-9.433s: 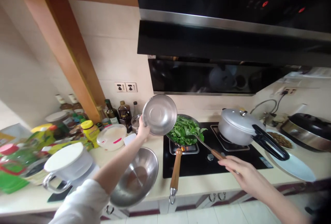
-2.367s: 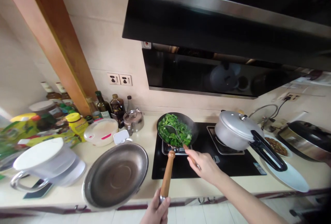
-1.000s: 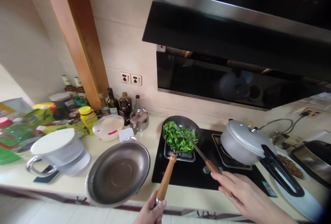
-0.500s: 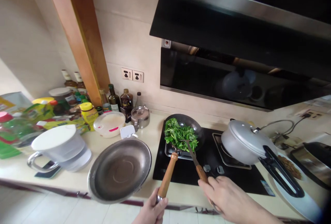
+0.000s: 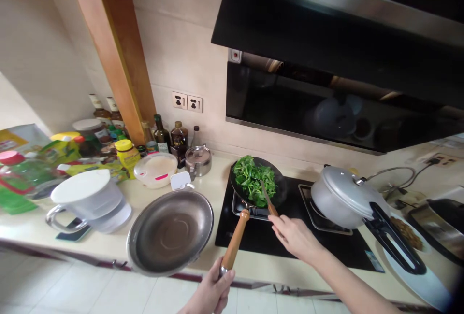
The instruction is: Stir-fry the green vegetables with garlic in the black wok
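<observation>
My left hand [image 5: 213, 289] is closed around the end of the wooden handle of a dark wok [image 5: 279, 178], which sits on the left burner of the black stove [image 5: 235, 236]. Leafy greens [image 5: 250, 178] are heaped in the wok, mostly toward its left and middle. In my right hand [image 5: 295, 236] is the wooden handle of a spatula [image 5: 267, 195]. Its metal shaft reaches into the greens, where the leaves hide its blade.
Left of the stove, an empty metal pan [image 5: 172, 232] overhangs the counter's front edge. A water pitcher [image 5: 90, 203], a lidded bowl [image 5: 155, 169] and several bottles stand farther left. A pressure cooker [image 5: 344, 198] occupies the right burner, its black handle [image 5: 395, 241] jutting forward.
My right hand has pushed the spatula forward and slightly left, deeper into the wok. The greens have shifted and piled up differently. My left hand keeps its hold on the handle.
</observation>
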Motion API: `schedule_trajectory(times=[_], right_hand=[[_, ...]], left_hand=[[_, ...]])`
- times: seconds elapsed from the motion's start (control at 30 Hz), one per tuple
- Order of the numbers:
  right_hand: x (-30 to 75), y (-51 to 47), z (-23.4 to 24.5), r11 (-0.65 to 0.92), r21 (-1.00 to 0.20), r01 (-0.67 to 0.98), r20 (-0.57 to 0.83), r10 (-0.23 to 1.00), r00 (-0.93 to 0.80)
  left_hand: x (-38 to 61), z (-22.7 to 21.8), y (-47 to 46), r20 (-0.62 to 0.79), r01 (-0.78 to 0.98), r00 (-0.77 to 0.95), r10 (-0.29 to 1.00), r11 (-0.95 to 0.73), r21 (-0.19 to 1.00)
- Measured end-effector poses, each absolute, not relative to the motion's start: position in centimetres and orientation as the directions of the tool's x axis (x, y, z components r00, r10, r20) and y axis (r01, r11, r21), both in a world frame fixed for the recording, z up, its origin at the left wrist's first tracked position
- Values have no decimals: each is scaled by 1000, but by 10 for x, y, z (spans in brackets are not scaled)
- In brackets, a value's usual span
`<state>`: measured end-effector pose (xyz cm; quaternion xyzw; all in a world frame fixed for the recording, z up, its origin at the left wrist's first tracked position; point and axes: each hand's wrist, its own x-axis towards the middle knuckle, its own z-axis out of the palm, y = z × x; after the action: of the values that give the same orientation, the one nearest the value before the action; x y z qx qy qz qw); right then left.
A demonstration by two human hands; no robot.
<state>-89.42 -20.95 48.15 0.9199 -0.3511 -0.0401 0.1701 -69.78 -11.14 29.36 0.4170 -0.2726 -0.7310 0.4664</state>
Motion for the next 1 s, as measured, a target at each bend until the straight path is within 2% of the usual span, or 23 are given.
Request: schedule_trajectory(times=[0.1,0.23,0.3,0.43,0.5,0.6,0.67,0.73,0.83,0.9,1.0], right_hand=[[-894,-210,484,-711,297,-637,81,-646,759],[-899,-219,480,-713,330,-618,60,-638,768],[-905,-228,486,-693,276,-666,120,-663,739],[-913,-243,509,-678,67,-732,277,-692,666],[-906,-253,509,-675,42,-737,338,-684,646],[-889,-271,486,-687,86,-722,379,-648,661],[-883,-277,466,-719,170,-675,321,-607,727],[-888,-272,454,-753,290,-591,199,-557,807],[-911,-241,456,-764,449,-463,32,-504,863],[-927,-215,463,-758,493,-427,-40,-510,859],[-934,-185,463,-781,476,-404,-170,-533,829]], left_hand=[[-698,294,-113,-364,460,-226,-904,-428,778],[-700,294,-113,-363,450,-217,-906,-422,787],[-701,292,-112,-368,460,-220,-903,-429,778],[-704,279,-116,-392,509,-195,-899,-435,743],[-705,271,-119,-399,519,-178,-899,-430,738],[-705,266,-123,-409,517,-162,-898,-430,740],[-703,272,-123,-398,508,-159,-903,-421,752],[-701,281,-120,-389,490,-171,-905,-420,764],[-697,292,-116,-383,466,-212,-899,-438,769],[-696,294,-114,-363,464,-243,-900,-436,771],[-695,294,-113,-324,472,-263,-909,-414,778]])
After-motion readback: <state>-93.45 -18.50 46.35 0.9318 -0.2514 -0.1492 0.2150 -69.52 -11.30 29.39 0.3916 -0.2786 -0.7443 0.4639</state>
